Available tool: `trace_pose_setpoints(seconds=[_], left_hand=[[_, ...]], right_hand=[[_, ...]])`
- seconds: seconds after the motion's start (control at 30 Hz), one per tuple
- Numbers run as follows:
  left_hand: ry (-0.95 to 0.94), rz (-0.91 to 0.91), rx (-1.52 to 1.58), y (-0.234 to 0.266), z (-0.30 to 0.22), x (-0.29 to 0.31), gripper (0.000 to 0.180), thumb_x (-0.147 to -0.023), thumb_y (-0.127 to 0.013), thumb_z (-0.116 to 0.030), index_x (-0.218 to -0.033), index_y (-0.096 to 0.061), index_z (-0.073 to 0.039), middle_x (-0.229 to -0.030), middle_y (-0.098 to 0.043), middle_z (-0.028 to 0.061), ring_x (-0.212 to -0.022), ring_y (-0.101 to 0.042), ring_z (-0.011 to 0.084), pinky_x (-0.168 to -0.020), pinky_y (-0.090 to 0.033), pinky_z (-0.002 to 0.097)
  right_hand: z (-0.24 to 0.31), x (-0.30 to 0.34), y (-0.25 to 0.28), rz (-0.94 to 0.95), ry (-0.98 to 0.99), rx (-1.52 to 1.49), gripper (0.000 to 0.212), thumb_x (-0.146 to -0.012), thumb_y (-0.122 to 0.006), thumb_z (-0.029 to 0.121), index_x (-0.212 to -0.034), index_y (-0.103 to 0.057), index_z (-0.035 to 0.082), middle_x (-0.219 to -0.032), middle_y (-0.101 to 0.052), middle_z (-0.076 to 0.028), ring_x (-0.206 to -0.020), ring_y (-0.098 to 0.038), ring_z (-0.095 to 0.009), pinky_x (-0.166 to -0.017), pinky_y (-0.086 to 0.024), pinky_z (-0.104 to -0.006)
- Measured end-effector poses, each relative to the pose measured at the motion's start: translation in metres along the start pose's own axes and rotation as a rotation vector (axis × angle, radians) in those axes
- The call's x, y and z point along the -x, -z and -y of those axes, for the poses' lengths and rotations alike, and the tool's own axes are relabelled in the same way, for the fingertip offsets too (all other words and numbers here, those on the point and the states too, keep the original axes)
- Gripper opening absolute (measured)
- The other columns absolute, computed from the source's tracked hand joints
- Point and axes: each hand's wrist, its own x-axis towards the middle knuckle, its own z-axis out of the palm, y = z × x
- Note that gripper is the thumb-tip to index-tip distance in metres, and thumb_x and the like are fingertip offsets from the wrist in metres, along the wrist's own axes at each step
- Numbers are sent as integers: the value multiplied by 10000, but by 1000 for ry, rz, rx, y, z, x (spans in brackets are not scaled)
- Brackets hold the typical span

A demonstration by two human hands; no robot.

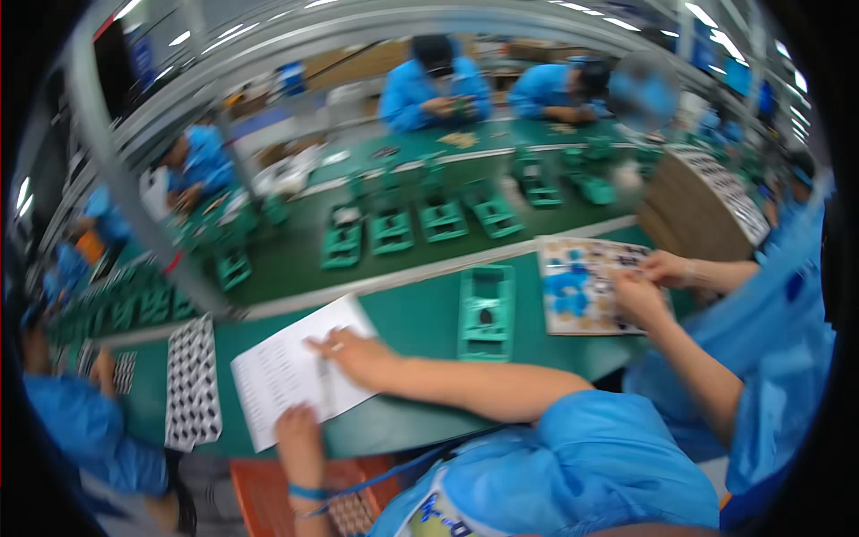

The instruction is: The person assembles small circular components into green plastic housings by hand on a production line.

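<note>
A white sheet of paper [268, 380] with rows of print lies tilted on the green table. My right hand [353, 353] rests on its upper right part, fingers stretched out and a ring on one of them. At the lower edge of the sheet my left hand [300, 434], a blue strap around its wrist, lays its fingers on the paper. Between the two hands a narrow greyish strip [327, 383] shows on the sheet, too blurred to name. Right of the paper lies a green plastic frame [486, 313], apart from both hands.
Left of the paper lies a sheet of dark pads [192, 385]. An orange crate [259, 497] stands below the table edge. At right, a co-worker's hands [646, 285] work over a board with blue and dark pieces [573, 327]. Beyond runs a line with several green fixtures [391, 231].
</note>
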Motion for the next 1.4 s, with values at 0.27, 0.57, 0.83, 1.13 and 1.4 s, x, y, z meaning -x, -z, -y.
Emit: trace_pose_setpoints(seconds=[0.27,0.57,0.83,1.13,1.4], left_hand=[[48,-132,-26,5,103,3,258,-760,-546,-37,-1009,-561,30,-1109,-533,196,-1032,-488,357,-910,-378,426],[306,-48,2408,48,-149,-184,347,-888,-497,-265,-1092,-506,16,-1014,-536,129,-980,-491,238,-851,-420,372],[-438,-429,850,29,-220,-244,65,-770,-585,-27,-834,-581,-15,-849,-565,85,-773,-542,183,-700,-436,271],[-34,152,3018,98,-98,-333,298,-858,-528,-190,-1062,-501,26,-926,-498,89,-845,-492,209,-735,-443,328],[-313,165,1426,86,-168,-361,314,-829,-584,-204,-1052,-536,12,-908,-553,86,-853,-528,133,-713,-457,259]], right_hand=[[-3,94,172,-477,-300,1,334,-764,-590,96,-1094,-541,78,-966,-533,-127,-949,-514,-304,-804,-453,-385],[-87,203,204,-542,-958,203,142,-784,-514,91,-874,-592,12,-874,-608,-193,-782,-588,-352,-703,-480,-417],[-115,224,189,-537,-1103,600,137,-760,-527,41,-875,-599,28,-869,-577,-187,-804,-558,-358,-731,-458,-429],[-158,204,214,-649,-1076,600,186,-742,-555,50,-926,-573,32,-866,-586,-185,-828,-563,-357,-710,-462,-429],[-230,108,217,-584,-1104,284,173,-768,-511,108,-912,-577,39,-857,-617,-186,-814,-598,-344,-717,-471,-439]])
